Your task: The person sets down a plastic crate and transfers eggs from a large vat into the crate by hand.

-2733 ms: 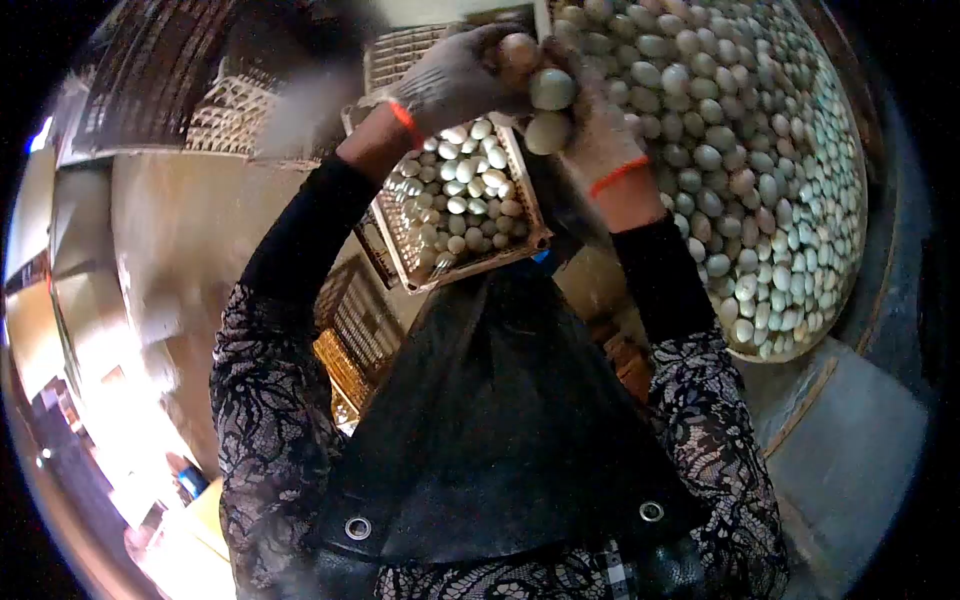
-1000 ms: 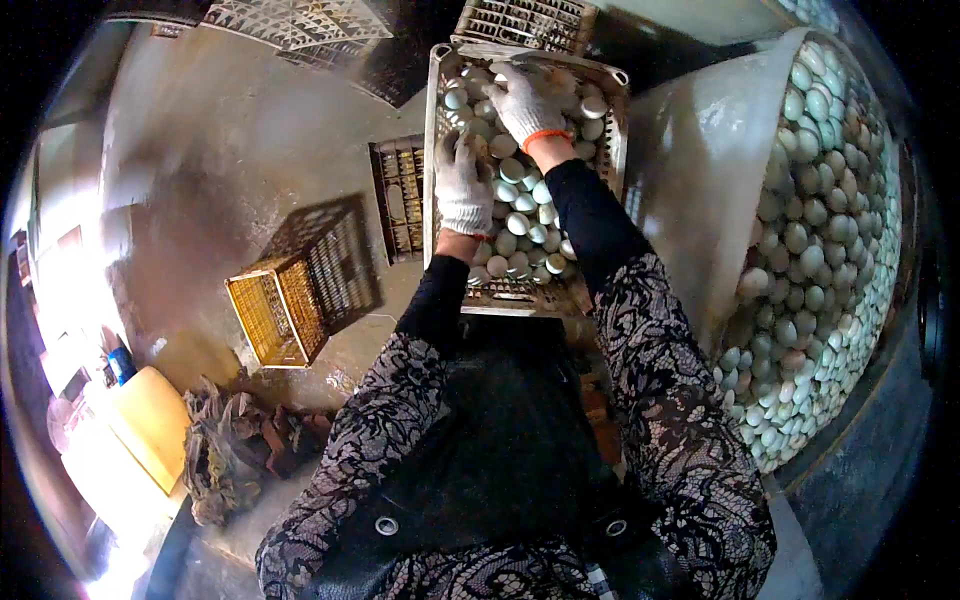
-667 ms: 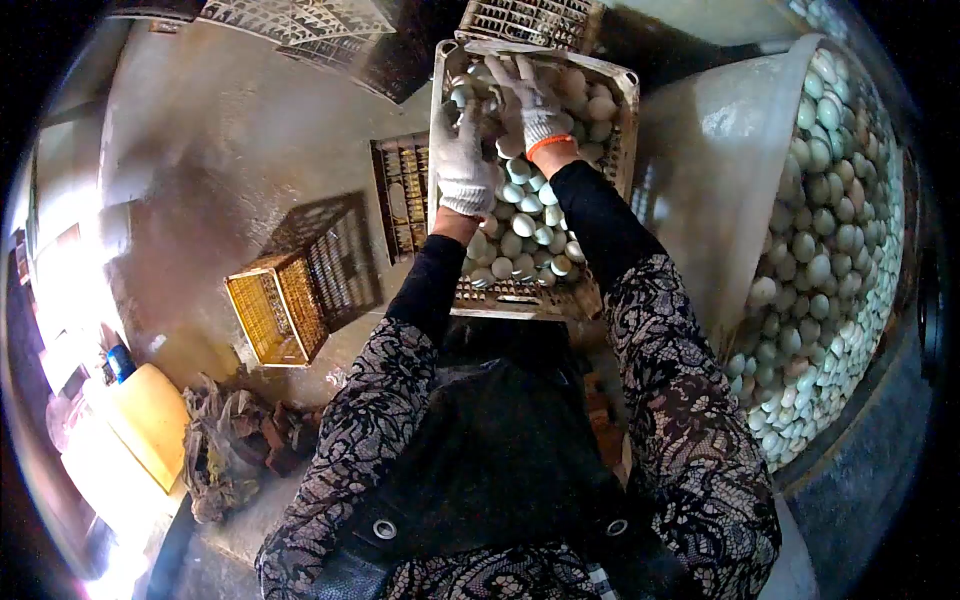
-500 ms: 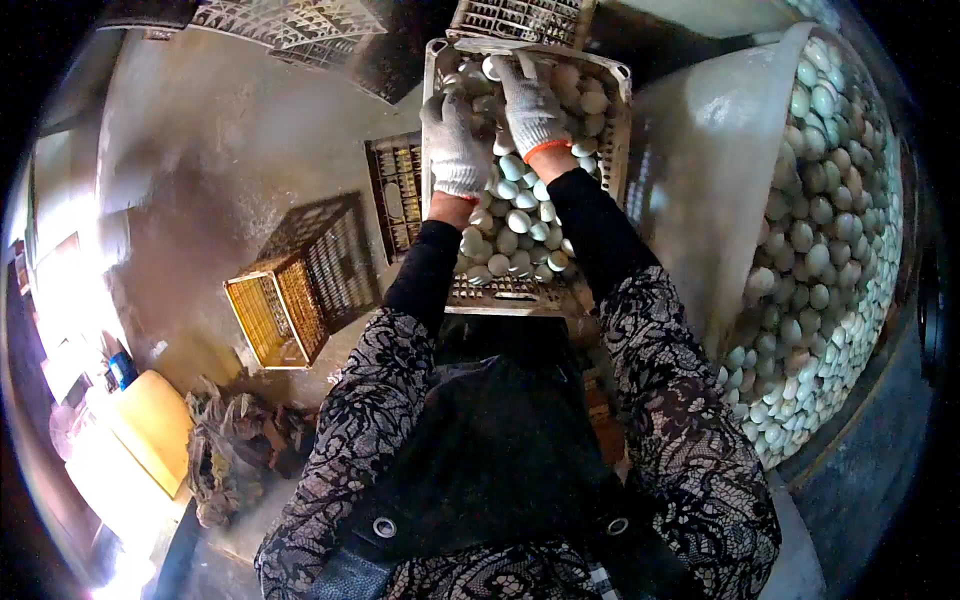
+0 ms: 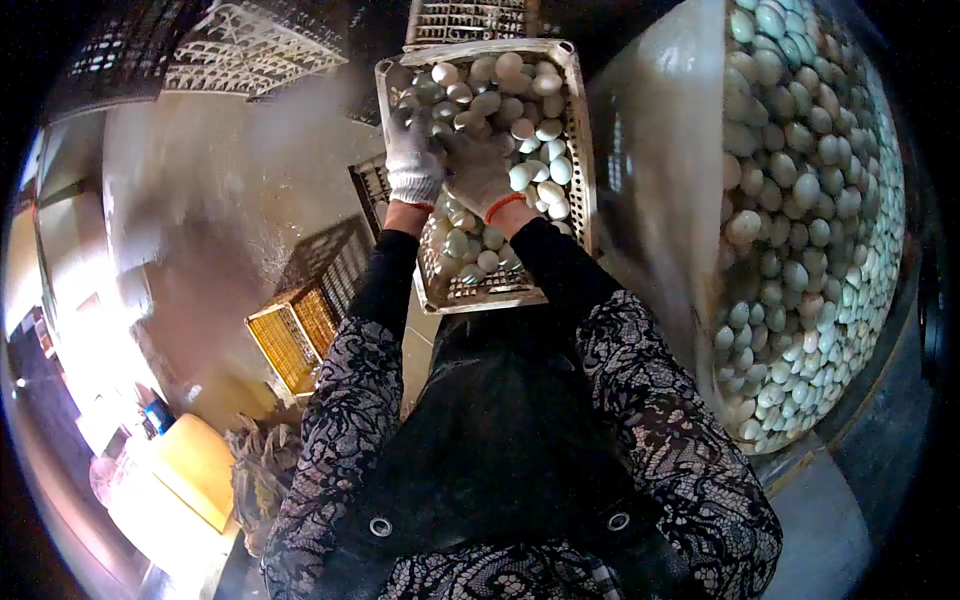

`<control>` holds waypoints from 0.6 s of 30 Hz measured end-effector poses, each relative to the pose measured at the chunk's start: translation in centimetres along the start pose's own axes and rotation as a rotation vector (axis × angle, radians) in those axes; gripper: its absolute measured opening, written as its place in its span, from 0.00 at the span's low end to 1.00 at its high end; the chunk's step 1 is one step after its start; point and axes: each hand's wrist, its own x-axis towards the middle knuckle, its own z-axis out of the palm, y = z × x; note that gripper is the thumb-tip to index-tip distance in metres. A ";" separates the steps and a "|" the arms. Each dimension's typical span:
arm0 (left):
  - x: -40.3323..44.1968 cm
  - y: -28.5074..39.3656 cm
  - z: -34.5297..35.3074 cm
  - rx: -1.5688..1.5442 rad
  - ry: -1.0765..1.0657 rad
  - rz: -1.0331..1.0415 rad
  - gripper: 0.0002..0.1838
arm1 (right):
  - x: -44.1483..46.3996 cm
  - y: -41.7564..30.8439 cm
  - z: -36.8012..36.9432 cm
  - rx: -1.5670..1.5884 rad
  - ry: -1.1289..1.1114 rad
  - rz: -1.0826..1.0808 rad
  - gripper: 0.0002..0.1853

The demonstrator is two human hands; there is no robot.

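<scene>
A pale plastic crate [image 5: 585, 165] holds many whitish and pale green eggs [image 5: 486, 104]. My left hand [image 5: 412, 165], in a white knit glove, lies over the eggs along the crate's left side, its fingers stretched forward among them. Beside it my right hand [image 5: 478, 172], gloved with a red cuff edge, rests on the eggs near the middle, fingers spread and pointing up and left. The hands nearly touch. The fingertips are shaded and partly hidden among the eggs, so whether an egg is under them does not show.
To the right stands a large pale tub [image 5: 722, 200] full of eggs. A yellow crate [image 5: 290, 345] sits on the floor at left. Other crates [image 5: 255, 50] are at the upper left, and another crate [image 5: 470, 22] lies beyond the egg crate. Crumpled sacking [image 5: 262, 470] lies lower left.
Both hands have drawn back from the crate's far end toward its middle left, and the right hand has come close to the left. The view has shifted, with the crate appearing farther left.
</scene>
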 end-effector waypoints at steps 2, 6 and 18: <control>-0.4 -1.3 1.4 0.135 -0.104 0.050 0.30 | -1.2 0.4 1.0 0.015 0.075 -0.031 0.25; 0.8 2.2 -0.2 -0.383 -0.064 0.007 0.33 | -5.6 0.3 0.6 0.113 0.107 0.025 0.27; 3.6 2.7 0.0 0.343 0.093 0.369 0.21 | -24.9 2.2 -27.4 0.345 0.528 0.246 0.17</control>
